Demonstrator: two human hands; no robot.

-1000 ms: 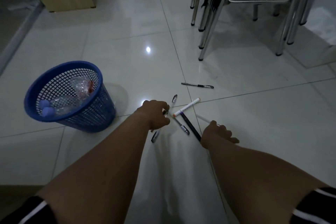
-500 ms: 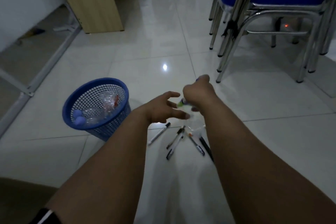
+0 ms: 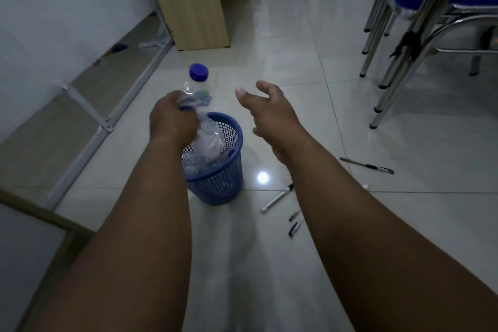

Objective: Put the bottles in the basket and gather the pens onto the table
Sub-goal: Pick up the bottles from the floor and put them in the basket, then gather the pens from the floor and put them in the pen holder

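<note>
My left hand [image 3: 172, 120] is shut on a crumpled clear plastic bottle [image 3: 198, 94] with a purple cap, held directly above the blue mesh basket [image 3: 223, 183]. Other clear bottles lie inside the basket. My right hand [image 3: 266, 110] hovers open and empty to the right of the bottle, fingers spread. Pens lie on the white tile floor to the right of the basket: a white pen [image 3: 277, 198], two short dark pens [image 3: 295, 222] and a black pen [image 3: 366, 166] farther right. My right forearm hides part of the pen group.
Stacked metal-legged chairs with blue seats [image 3: 420, 5] stand at the upper right. A wooden cabinet panel [image 3: 194, 0] stands at the back. A white metal frame [image 3: 113, 105] runs along the left wall. A wooden-edged surface [image 3: 40, 229] shows at the lower left.
The view has swung so the basket sits in the middle. The bottle passed from my right hand to my left, which now holds it over the basket. My right hand has opened.
</note>
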